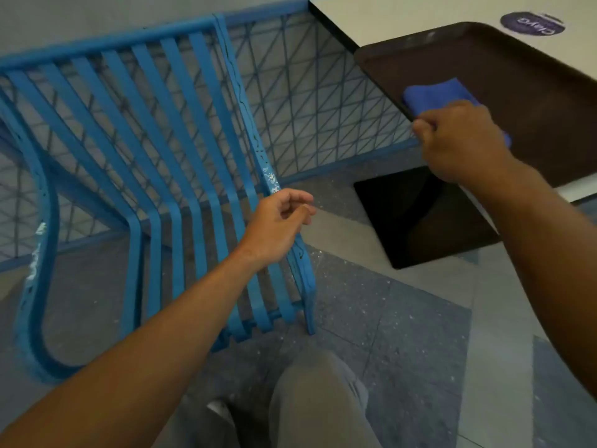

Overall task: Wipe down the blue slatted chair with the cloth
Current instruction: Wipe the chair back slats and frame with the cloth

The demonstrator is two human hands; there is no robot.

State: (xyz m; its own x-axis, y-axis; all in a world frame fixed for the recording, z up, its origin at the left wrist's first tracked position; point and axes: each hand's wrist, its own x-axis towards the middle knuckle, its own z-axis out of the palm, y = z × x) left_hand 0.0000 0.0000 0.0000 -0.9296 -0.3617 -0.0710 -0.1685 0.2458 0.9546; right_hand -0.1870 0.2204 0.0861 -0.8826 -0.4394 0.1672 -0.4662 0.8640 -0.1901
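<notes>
The blue slatted chair (181, 163) fills the left half of the view, its right side rail speckled with white marks. My left hand (277, 226) hovers over that right rail near the seat bend, fingers loosely curled and holding nothing. A folded blue cloth (429, 95) lies on a dark brown tray (533, 88) at the upper right. My right hand (462, 140) is over the cloth's near end at the tray's edge, its fingers curled down onto it; the grip itself is hidden by the back of the hand.
The tray sits on a white table (403, 17) with a round purple sticker (531, 25). A blue mesh fence (307, 101) runs behind the chair. A black table base (420, 218) stands on the tiled floor. My knee (316, 399) is at the bottom.
</notes>
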